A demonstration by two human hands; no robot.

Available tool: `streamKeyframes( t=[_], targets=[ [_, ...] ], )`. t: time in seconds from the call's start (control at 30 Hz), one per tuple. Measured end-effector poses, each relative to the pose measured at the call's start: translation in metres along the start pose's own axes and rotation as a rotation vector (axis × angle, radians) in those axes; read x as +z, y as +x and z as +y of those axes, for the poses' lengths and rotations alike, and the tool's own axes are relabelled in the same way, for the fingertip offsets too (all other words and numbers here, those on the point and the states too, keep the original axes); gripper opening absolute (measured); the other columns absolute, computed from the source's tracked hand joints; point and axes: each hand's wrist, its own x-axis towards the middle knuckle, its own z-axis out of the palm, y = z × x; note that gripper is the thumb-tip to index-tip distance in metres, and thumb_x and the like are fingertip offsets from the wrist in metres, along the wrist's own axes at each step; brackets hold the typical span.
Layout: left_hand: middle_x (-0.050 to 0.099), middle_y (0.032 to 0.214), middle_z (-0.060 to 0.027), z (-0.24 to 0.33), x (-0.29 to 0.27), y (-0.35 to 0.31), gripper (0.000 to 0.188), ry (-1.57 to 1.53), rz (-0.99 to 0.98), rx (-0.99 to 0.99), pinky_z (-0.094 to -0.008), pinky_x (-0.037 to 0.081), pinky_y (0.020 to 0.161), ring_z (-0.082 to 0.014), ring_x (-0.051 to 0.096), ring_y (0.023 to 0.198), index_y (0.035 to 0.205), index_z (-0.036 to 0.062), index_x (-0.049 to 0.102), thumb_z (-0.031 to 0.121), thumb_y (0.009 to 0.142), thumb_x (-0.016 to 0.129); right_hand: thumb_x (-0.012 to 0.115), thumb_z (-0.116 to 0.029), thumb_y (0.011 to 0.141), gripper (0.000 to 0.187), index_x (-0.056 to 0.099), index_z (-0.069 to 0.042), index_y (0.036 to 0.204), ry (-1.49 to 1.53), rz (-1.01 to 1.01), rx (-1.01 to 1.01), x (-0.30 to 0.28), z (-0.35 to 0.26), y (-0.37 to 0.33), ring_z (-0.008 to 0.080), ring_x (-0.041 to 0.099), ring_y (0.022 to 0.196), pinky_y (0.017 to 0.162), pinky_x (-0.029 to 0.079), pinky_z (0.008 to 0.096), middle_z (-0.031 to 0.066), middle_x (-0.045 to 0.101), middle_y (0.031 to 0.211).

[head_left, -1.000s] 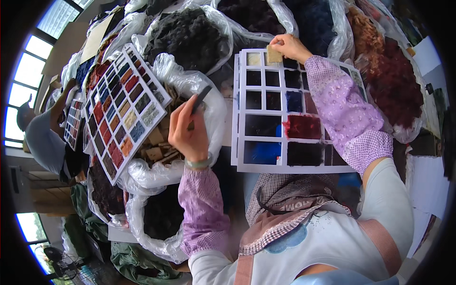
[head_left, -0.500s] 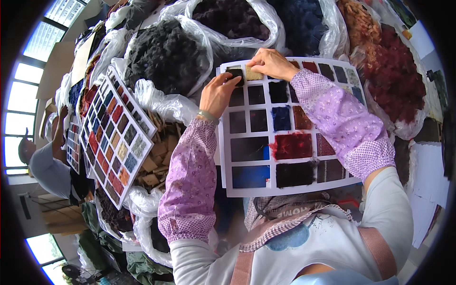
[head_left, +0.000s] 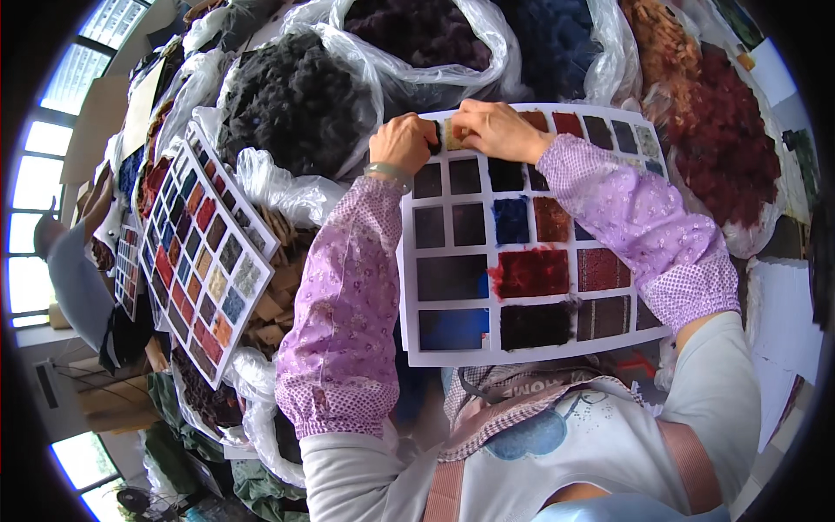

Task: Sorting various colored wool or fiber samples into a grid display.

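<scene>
In front of me lies a white card sheet (head_left: 487,228) with rows of square windows. Some are filled with fibre: a red patch (head_left: 532,273), a blue patch (head_left: 511,220), a rust patch (head_left: 551,217) and a black patch (head_left: 537,324). At its top left corner my left hand (head_left: 403,143) is curled with the fingers closed on a dark fibre tuft (head_left: 435,139), mostly hidden by the fingers. Beside it my right hand (head_left: 500,130) pinches at a beige fibre tuft (head_left: 452,136) in the top row. The fingertips partly cover this tuft.
Plastic bags of loose fibre surround the sheet: charcoal (head_left: 296,100), dark purple (head_left: 417,33), orange (head_left: 663,52) and dark red (head_left: 722,143). Tilted sample cards (head_left: 204,252) stand at left. Farther left, another person (head_left: 78,270) reaches toward a smaller card (head_left: 126,270).
My left hand has moved slightly up and curled over the sheet's top left corner. My right hand has shifted slightly right and down, its fingertips still at the beige tuft.
</scene>
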Motion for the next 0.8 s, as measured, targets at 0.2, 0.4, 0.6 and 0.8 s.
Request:
streamKeyframes(
  t=[0.2,0.4,0.6,0.8],
  targets=[
    [0.059,0.106,-0.008,-0.025,-0.009,-0.049,0.033,-0.186,0.004,0.15,-0.034,0.046,0.077,-0.0263,0.057,0.09,0.096,0.0147,0.064,0.002,0.069,0.052,0.054,-0.01,0.074,0.009,0.061,-0.005,0.077,0.014,-0.046,0.033,-0.012,0.01,0.052,0.0256,0.061,0.073,0.064,0.047,0.0343,0.0116,0.063,0.074],
    [0.063,0.078,-0.0116,-0.058,-0.056,-0.025,0.018,-0.164,0.251,-0.119,-0.0347,0.048,0.063,-0.0285,0.06,0.069,0.086,0.0135,0.066,0.009,0.074,0.053,0.059,-0.016,0.078,0.041,0.048,-0.022,0.117,-0.372,0.151,0.402,0.017,0.115,0.12,0.0321,0.048,0.105,0.085,0.042,0.0427,0.0112,0.047,0.114],
    [0.062,0.073,-0.0114,-0.119,-0.089,0.027,0.014,0.084,0.417,-0.239,-0.0368,0.048,0.062,-0.0289,0.06,0.07,0.084,0.0182,0.067,0.015,0.076,0.056,0.057,-0.011,0.075,0.04,0.048,-0.02,0.113,-0.38,-0.009,0.38,0.028,0.133,0.135,0.0332,0.055,0.093,0.078,0.045,0.0448,0.0141,0.052,0.101],
    [0.062,0.074,-0.0103,-0.133,-0.058,0.118,0.014,0.201,0.401,-0.277,-0.0393,0.048,0.064,-0.0295,0.06,0.072,0.082,0.0225,0.067,0.019,0.075,0.056,0.049,-0.007,0.076,0.024,0.046,-0.009,0.1,-0.611,0.124,0.157,0.029,0.156,0.136,0.0301,0.061,0.067,0.058,0.049,0.0413,0.0131,0.057,0.077]
  ],
)
